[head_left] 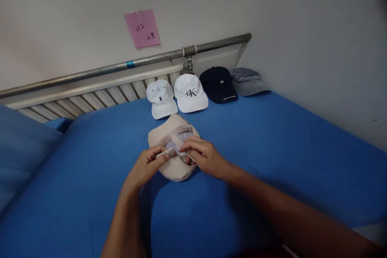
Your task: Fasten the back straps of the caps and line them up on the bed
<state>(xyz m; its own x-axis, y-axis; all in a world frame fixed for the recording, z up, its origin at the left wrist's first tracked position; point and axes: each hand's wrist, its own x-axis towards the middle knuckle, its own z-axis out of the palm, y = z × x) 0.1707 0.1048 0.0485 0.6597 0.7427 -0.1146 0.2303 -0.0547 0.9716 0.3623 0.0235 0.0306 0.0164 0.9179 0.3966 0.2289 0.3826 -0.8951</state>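
A beige baseball cap (177, 171) lies on the blue sheet with its brim pointing away and its inside partly showing. My left hand (150, 162) pinches one end of the cap's back strap between thumb and fingers. On the other side, my right hand (205, 154) is closed on the strap's other part, some of its fingers reaching inside the back opening. The two strap parts look apart, with a gap between them. How the strap fastens is too small to make out.
Behind the beige cap stand a small white cap (160, 98), a white lettered cap (191, 92), a black cap (218, 84) and a grey cap (249, 82). A radiator (99, 98) and metal pipe (99, 73) run along the wall. Above hangs a pink note (142, 29).
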